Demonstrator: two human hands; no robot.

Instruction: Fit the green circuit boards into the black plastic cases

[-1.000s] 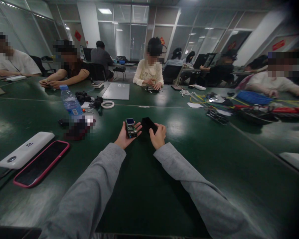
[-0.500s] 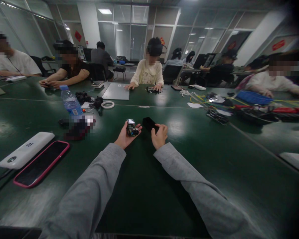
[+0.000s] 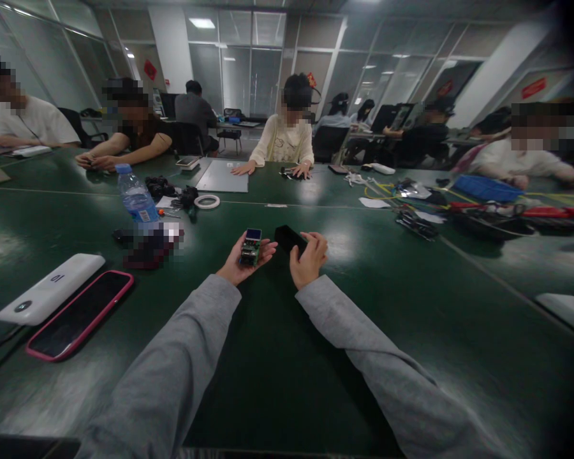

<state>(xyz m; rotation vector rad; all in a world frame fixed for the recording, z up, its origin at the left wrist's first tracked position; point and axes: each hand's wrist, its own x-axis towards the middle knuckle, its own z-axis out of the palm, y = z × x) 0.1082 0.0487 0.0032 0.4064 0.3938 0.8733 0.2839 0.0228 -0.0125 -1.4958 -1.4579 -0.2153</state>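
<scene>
My left hand (image 3: 239, 264) holds a small green circuit board (image 3: 250, 247) with a blue-lit screen at its far end, face up in the palm. My right hand (image 3: 307, 258) grips a flat black casing (image 3: 289, 238) just to the right of the board, tilted over the green table (image 3: 268, 370). The two parts are close together but apart. Both of my sleeves are grey.
At the left lie a white power bank (image 3: 50, 296) and a pink-cased phone (image 3: 79, 313). A water bottle (image 3: 134, 197), a tape roll (image 3: 206, 201) and black parts sit behind them. Cables and tools (image 3: 414, 220) lie at the right. Several people sit along the far side.
The board in my left hand was turned on its side and is now flat again, screen up. My right hand has lifted the black casing a little. The person opposite has put a hand on the grey sheet.
</scene>
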